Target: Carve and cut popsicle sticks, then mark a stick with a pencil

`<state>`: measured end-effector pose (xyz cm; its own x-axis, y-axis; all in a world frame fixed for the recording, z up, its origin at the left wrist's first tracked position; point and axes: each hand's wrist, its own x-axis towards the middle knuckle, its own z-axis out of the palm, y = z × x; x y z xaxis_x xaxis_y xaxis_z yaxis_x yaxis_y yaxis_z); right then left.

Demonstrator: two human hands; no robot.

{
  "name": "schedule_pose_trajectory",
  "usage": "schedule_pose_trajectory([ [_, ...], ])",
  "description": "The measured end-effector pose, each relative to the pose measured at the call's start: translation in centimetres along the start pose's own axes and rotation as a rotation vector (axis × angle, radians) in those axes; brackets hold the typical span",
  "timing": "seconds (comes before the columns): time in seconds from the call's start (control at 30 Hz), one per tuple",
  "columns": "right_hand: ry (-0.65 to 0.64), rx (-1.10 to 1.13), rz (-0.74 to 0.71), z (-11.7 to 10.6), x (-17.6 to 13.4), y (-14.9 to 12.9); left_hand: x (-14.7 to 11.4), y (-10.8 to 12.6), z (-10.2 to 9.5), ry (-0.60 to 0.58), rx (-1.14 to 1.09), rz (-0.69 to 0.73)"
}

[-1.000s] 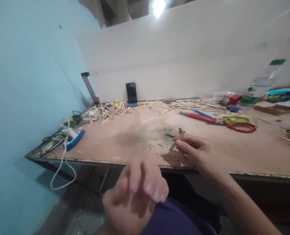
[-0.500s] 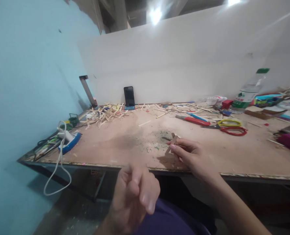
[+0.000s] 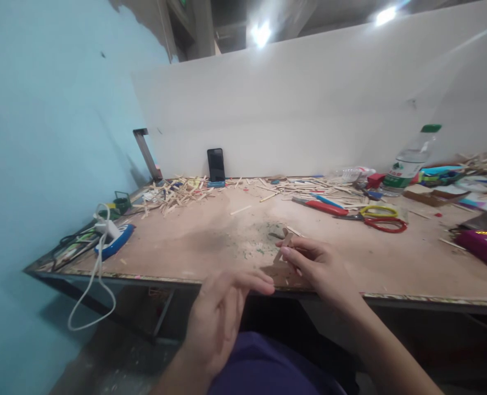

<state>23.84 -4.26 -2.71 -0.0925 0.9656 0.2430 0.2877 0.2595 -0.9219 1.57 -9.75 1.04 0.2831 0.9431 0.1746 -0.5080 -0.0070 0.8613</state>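
My right hand (image 3: pixel 311 260) is closed over the front part of the table, pinching a small piece made of flat wooden sticks (image 3: pixel 283 249) between thumb and fingers. The piece is tilted, and part of it is hidden by the fingertips. Green crumbs and dark dust (image 3: pixel 259 241) lie on the tabletop beside it. To the left, my left hand (image 3: pixel 229 307) hangs just off the table's front edge, its upper fingers stretched to the right and the others bent below. I see nothing held in it.
Beyond my right hand lie scissors (image 3: pixel 385 218) and a red-handled cutting tool (image 3: pixel 325 207). Loose wooden sticks (image 3: pixel 181 195) are heaped along the back. A phone (image 3: pixel 216 164) leans upright, a water bottle (image 3: pixel 408 164) stands right, and a blue-and-white power strip (image 3: pixel 117 242) sits left.
My left hand has turned, and its fingers have straightened towards the right. The right hand keeps its pinch on the wooden piece, and the view has shifted slightly.
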Motion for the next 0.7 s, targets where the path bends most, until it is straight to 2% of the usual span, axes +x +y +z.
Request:
schedule_pose_trajectory([
  [0.23,0.011,0.022,-0.008,0.0,0.1,0.0,-0.1,-0.2,-0.9,-0.012,0.185,0.126],
  [0.4,0.01,0.057,-0.024,0.2,0.2,0.5,0.1,0.0,-1.6,-0.082,0.25,0.205],
  [0.53,0.051,0.134,-0.069,0.1,0.4,0.6,0.8,-0.7,-2.4,-0.131,0.362,0.307],
  [0.6,0.103,0.197,-0.114,0.4,0.2,-0.1,1.0,-1.2,-2.4,-0.209,0.469,0.345],
  [0.7,0.185,0.305,-0.203,2.1,-1.1,-2.4,1.0,-1.6,-1.7,-0.497,0.677,0.308],
])
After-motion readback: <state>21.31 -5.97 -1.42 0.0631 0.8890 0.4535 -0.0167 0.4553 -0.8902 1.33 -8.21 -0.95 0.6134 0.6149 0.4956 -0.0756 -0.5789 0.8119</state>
